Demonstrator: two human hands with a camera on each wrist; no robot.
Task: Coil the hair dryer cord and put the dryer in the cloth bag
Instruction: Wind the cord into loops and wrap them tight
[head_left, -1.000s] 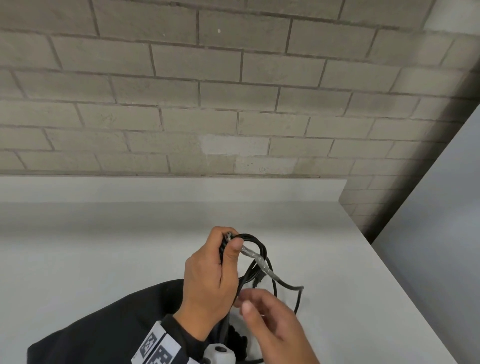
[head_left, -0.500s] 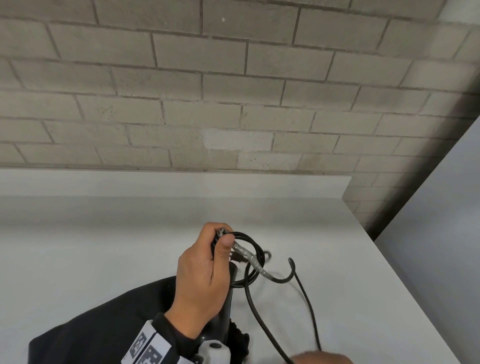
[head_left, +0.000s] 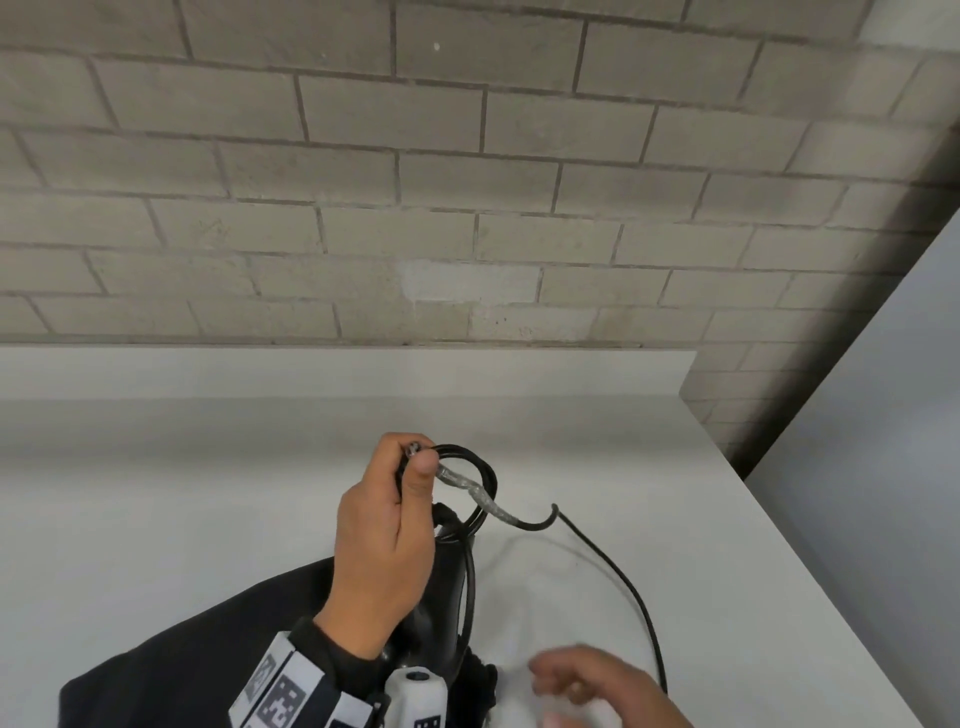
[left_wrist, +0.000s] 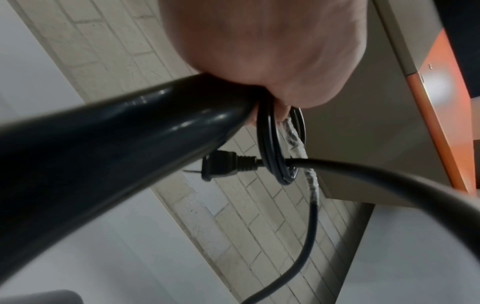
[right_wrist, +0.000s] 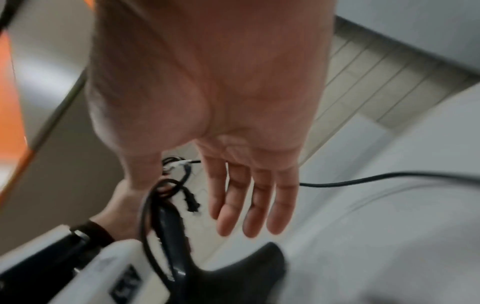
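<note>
My left hand (head_left: 410, 467) grips the black hair dryer cord (head_left: 470, 483), coiled in small loops, against the end of the dryer's black handle (left_wrist: 116, 144). The plug (left_wrist: 223, 167) pokes out of the loops beside the handle. A stretch of cord wrapped in clear tape (head_left: 483, 499) leaves the coil, and the loose cord (head_left: 636, 592) trails right and toward me over the white table (head_left: 208, 519). My right hand (head_left: 587, 686) hovers low at the right, blurred, fingers (right_wrist: 254, 205) straight and holding nothing. A black cloth (head_left: 182, 654), apparently the bag, lies under my left forearm.
A grey brick wall (head_left: 467, 208) stands behind the table. The table's right edge (head_left: 810, 597) runs diagonally, with a pale panel (head_left: 883, 467) beyond it. A white wrist-worn device (head_left: 415, 696) sits at the bottom of the head view.
My right hand left the cord just below the coil, dropped out of view, and is back low at the right, open. The cord now trails in a long strand to the right.
</note>
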